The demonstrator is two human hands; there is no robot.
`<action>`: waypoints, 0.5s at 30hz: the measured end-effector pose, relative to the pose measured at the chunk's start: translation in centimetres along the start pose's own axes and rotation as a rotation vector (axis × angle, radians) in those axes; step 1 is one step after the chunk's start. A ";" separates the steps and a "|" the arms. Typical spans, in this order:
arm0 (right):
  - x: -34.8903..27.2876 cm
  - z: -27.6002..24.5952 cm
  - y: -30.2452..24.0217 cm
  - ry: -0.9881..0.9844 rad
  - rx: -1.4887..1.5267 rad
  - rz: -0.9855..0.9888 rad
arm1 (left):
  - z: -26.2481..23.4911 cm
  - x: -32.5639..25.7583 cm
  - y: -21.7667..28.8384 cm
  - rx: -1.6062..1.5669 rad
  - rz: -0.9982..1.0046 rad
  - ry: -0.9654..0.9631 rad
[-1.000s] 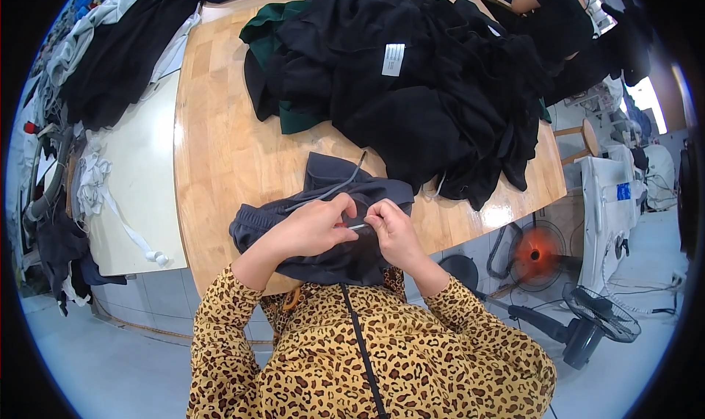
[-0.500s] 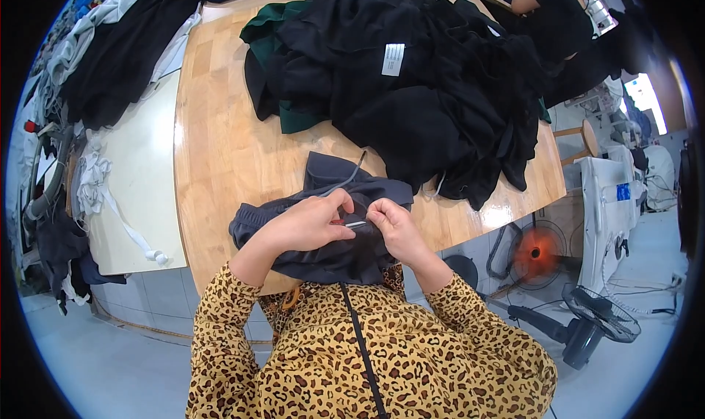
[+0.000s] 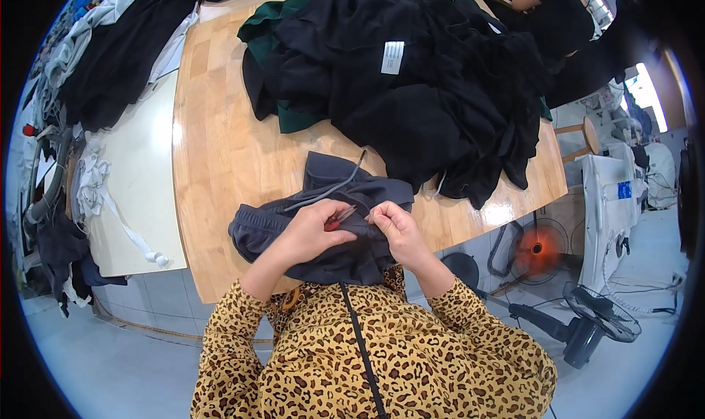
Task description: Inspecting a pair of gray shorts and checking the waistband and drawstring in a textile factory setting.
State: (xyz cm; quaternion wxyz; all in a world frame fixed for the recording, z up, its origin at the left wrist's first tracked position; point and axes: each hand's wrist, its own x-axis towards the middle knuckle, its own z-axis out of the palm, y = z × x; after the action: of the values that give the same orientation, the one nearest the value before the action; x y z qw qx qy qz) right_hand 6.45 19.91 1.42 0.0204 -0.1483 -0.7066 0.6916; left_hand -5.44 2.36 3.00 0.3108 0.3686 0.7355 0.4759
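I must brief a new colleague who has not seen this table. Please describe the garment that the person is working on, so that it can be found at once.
On the long wooden table, look at the near edge, just before the leopard-print sleeves. The dark grey garment lies there under the left hand and the right hand. Unlike the big black pile behind, it lies alone and trails a grey drawcord.

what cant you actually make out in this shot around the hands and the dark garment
Head view only:
- Small red tool in the left hand: mostly covered by the fingers, kind unclear.
- What the right hand pinches: too small to tell.
- Near edge of the dark grey garment: hidden behind both forearms.
- White label on the black clothes pile: print too small.
- Wooden table far end: cut off by the picture rim.
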 end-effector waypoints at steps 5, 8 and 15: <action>-1.0 0.8 -0.6 0.115 -0.048 -0.091 | 1.1 -2.7 2.9 0.264 0.033 0.263; -2.1 1.8 -0.3 0.206 -0.210 -0.182 | 1.5 -4.5 3.1 0.420 0.155 0.278; -3.1 2.8 -0.8 0.244 -0.448 -0.334 | 2.4 -6.0 4.4 0.375 0.046 0.183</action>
State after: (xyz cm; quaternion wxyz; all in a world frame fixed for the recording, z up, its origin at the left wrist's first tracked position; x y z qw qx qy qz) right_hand 8.59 16.46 2.65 0.1855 -0.1130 -0.8484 0.4827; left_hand 0.81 -0.36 6.89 0.1580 0.3918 0.8278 0.3692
